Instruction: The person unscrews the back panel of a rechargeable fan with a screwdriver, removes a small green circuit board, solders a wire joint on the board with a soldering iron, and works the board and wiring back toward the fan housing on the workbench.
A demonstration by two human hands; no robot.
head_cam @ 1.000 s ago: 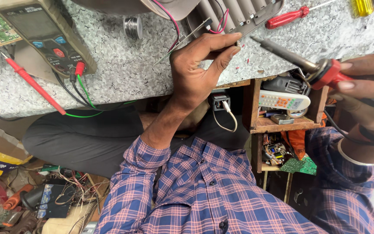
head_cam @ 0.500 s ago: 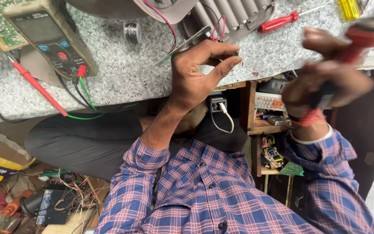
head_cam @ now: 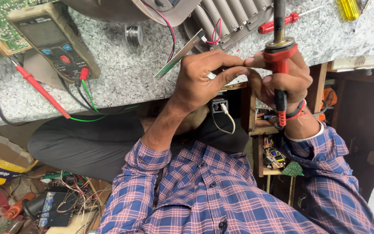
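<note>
Between left hand (head_cam: 204,78) and right hand (head_cam: 282,82), soldering iron (head_cam: 278,47)

The single head-worn camera looks steeply down, close over the speckled workbench (head_cam: 122,78) edge.

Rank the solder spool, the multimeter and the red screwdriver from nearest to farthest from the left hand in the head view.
From the left hand, which pinches a small circuit board:
1. Solder spool: on the counter, up and to the picture's left of the hand.
2. Red screwdriver: on the counter, beyond the soldering iron that the right hand grips.
3. Multimeter: far toward the picture's left edge.
</note>
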